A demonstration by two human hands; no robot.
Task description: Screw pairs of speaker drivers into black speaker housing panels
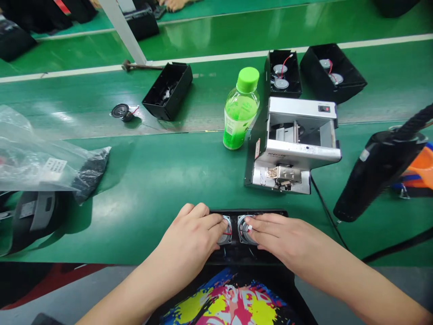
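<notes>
A black speaker housing (233,256) lies at the near edge of the bench, with two small round speakers side by side in it. My left hand (192,234) is closed over the left speaker (227,235), fingertips on its metal back. On the right speaker (242,231) rest the bunched fingers of my right hand (280,234), near a small white connector (249,228). Both speakers are partly hidden by my fingers, and my thumbs are mostly out of sight.
Ahead stand a silver screw feeder (304,135) and a green-capped bottle (241,108). A black electric screwdriver (368,171) hangs at right. Black boxes (169,92) and a loose speaker (122,112) sit farther back. A plastic bag (50,153) lies left.
</notes>
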